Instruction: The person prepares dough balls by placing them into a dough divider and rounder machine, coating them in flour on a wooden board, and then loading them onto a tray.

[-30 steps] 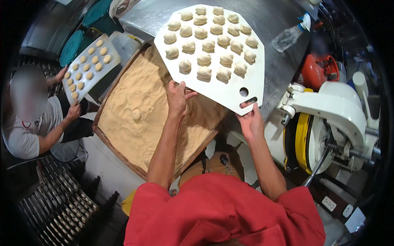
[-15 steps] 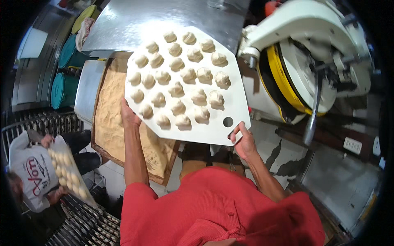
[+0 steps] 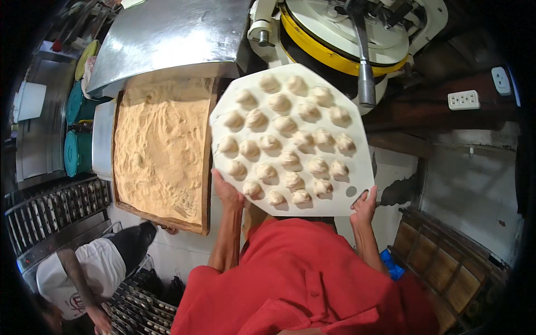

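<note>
In front of me I carry a white many-sided board (image 3: 360, 162) covered with several pale dough balls (image 3: 285, 124). The balls are lumpy and spaced apart. My left hand (image 3: 228, 191) grips the board's near left edge, with its fingers hidden underneath. At the near right corner, beside a round hole, my right hand (image 3: 364, 205) is closed on the board's edge. Just left of the board lies a wooden tray (image 3: 205, 167) filled with tan crumbs or flour (image 3: 159, 151), which neither hand touches.
A steel table (image 3: 167, 47) stands beyond the tray. Ahead to the right is a white machine with a yellow ring (image 3: 318, 53) and a lever (image 3: 365, 84). At lower left, a co-worker in a white shirt (image 3: 103, 265) bends beside dark racks (image 3: 61, 209). Teal bins (image 3: 78, 151) stand at far left.
My view has swung right, and the board has moved right past the tray, uncovering most of it. The co-worker has bent down, and the dough tray they held is out of sight.
</note>
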### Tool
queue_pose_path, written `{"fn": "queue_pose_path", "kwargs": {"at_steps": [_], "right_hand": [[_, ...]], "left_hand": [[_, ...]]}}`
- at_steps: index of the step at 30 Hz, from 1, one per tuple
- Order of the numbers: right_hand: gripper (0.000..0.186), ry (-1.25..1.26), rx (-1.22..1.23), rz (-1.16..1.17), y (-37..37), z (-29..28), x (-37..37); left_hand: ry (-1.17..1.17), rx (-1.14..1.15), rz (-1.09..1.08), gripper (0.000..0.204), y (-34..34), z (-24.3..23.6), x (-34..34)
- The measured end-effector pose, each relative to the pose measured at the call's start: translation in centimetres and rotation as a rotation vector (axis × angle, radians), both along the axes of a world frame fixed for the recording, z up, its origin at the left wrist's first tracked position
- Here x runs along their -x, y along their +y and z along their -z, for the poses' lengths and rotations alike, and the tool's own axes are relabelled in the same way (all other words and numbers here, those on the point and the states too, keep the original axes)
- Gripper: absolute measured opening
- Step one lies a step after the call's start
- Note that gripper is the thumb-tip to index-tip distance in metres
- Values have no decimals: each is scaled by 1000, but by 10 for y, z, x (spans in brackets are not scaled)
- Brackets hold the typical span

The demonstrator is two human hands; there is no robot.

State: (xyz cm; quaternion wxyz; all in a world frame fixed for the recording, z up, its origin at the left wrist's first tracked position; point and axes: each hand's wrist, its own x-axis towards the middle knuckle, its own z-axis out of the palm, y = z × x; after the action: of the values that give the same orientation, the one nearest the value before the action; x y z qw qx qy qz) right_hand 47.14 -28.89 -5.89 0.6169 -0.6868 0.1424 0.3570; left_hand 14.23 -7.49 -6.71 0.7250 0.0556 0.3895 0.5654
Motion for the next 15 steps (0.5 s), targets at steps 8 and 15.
{"fn": "queue_pose_path", "kwargs": {"at_steps": [8, 15], "right_hand": [[47, 171, -25, 288, -43, -18, -5], [40, 243, -330, 454, 80, -26, -20]], "left_hand": [[204, 47, 301, 57, 80, 5, -112], [453, -203, 724, 39, 166, -7, -177]]}}
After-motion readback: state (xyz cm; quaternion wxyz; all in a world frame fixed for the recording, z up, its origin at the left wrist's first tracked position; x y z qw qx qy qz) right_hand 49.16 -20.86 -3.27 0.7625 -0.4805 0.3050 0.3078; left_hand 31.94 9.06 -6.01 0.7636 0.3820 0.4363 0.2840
